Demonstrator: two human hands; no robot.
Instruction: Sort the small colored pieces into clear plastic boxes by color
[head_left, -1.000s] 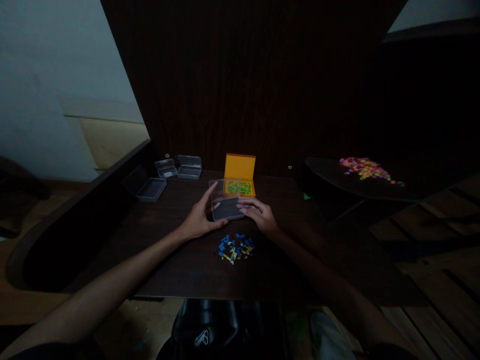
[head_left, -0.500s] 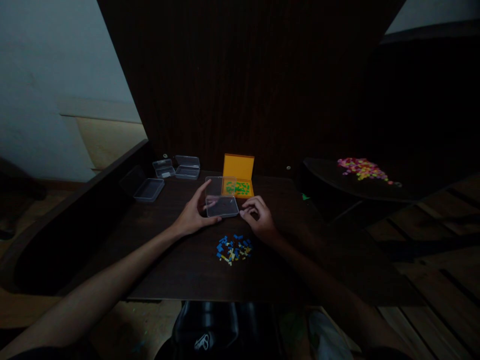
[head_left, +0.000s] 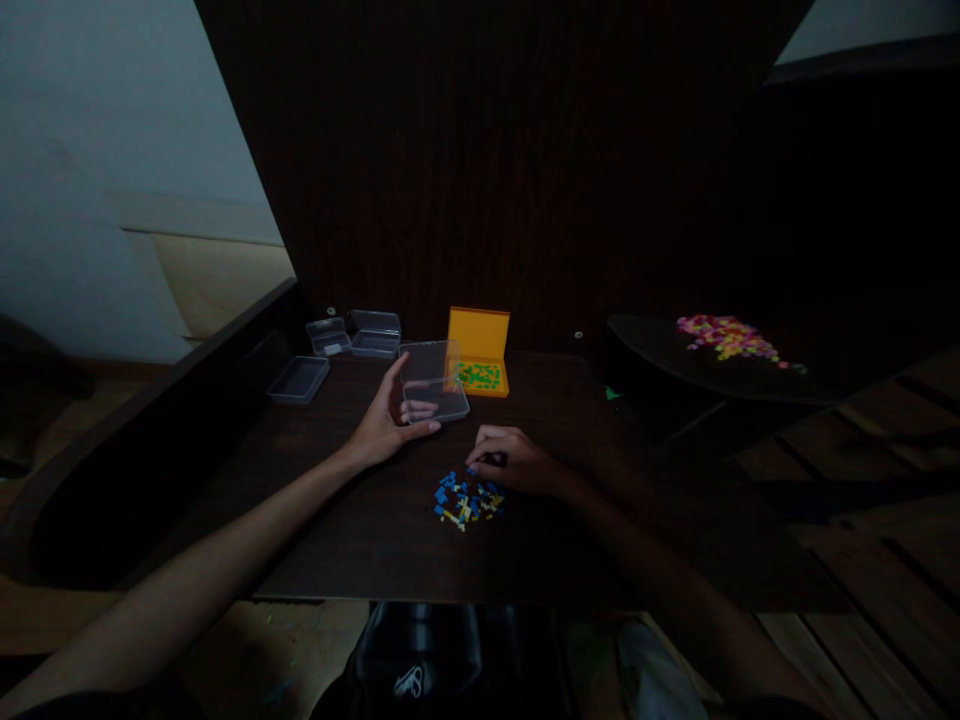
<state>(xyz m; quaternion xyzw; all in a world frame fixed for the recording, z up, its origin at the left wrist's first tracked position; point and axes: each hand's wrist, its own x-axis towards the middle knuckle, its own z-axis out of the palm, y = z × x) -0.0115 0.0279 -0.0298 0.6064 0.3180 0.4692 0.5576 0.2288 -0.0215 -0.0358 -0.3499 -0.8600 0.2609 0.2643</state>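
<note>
Just in front of the yellow box (head_left: 478, 334), toward its left, we have an open clear box (head_left: 436, 398) in our left hand (head_left: 381, 426); that grip is spread wide, thumb on the near side, some fingers showing through the plastic. Whether its bottom touches the surface (head_left: 360, 540), we cannot tell. Its raised lid stands across our view of the yellow box's left edge; green pieces (head_left: 480, 376) lie inside the yellow box. Nearer to us than the yellow box, blue and yellow bits (head_left: 463, 502) lie in a loose pile, and our right hand (head_left: 510, 459) hides their far right edge. This grip is nearly closed; we cannot tell if it pinches a bit. Left of the yellow box stand two small cases (head_left: 376, 337), with a wider case (head_left: 300, 381) before them. Well to its right, colourful beads (head_left: 731, 338) lie heaped on a shelf (head_left: 652, 348).
</note>
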